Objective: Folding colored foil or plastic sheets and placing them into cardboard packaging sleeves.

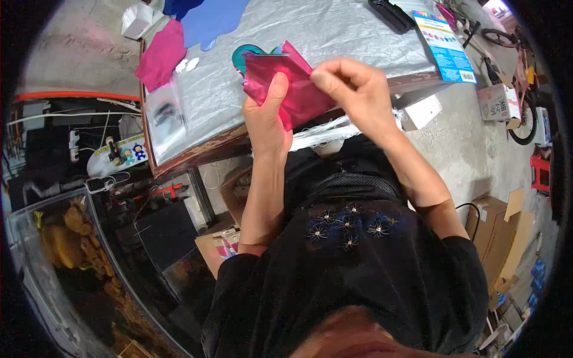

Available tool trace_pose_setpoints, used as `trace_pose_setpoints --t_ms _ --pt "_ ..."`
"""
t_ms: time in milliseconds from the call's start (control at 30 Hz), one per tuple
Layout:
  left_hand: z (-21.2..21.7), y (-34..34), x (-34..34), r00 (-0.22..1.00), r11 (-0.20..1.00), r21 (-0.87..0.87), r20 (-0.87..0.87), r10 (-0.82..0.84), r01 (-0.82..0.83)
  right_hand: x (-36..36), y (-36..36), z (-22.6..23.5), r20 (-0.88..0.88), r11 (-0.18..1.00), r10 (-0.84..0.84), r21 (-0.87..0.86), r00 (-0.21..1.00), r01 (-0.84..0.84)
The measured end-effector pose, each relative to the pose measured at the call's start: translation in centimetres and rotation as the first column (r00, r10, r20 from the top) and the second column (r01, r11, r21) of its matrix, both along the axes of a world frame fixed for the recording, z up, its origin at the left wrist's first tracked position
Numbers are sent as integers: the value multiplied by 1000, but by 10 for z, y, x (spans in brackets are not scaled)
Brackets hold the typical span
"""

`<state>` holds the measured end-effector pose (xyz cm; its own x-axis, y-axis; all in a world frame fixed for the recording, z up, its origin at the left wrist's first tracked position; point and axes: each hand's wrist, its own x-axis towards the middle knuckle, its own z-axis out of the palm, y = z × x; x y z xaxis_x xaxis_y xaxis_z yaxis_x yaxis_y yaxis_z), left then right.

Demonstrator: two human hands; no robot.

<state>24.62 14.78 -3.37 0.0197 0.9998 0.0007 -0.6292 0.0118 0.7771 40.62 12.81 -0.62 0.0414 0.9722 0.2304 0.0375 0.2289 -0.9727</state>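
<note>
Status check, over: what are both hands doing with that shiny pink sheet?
Left hand grips the pink foil sheet from below, thumb on its face. Right hand pinches its upper right edge. Sheet held above the silver-covered table; nothing blocking.

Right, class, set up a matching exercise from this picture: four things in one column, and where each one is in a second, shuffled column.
Things:
1. magenta foil sheet
2. blue card pack
3. pink cloth
4. bicycle

Places:
A. far left end of the table, partly over its edge
B. on the floor, right of the table
C. held between both hands
D. right end of the table

Pairs: 1-C, 2-D, 3-A, 4-B. The left hand grips the sheet from below; the right hand pinches its upper edge.
</note>
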Motion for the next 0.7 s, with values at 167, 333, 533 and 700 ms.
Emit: trace_pose_setpoints --t_ms 167,333,533,700 --pt "4 -5 1 998 997 -38 5 -63 63 20 14 11 -178 954 144 -235 974 -184" --pt "3 -5 2 996 997 -30 -44 -78 77 31 20 5 -125 933 260 -225 958 -283" --pt "1 -5 1 995 998 -33 -87 -56 54 25 18 10 -26 965 211 -155 977 -212" --pt "-3 -6 3 994 997 -33 -76 -75 72 27 14 15 -14 959 220 -182 975 -219"
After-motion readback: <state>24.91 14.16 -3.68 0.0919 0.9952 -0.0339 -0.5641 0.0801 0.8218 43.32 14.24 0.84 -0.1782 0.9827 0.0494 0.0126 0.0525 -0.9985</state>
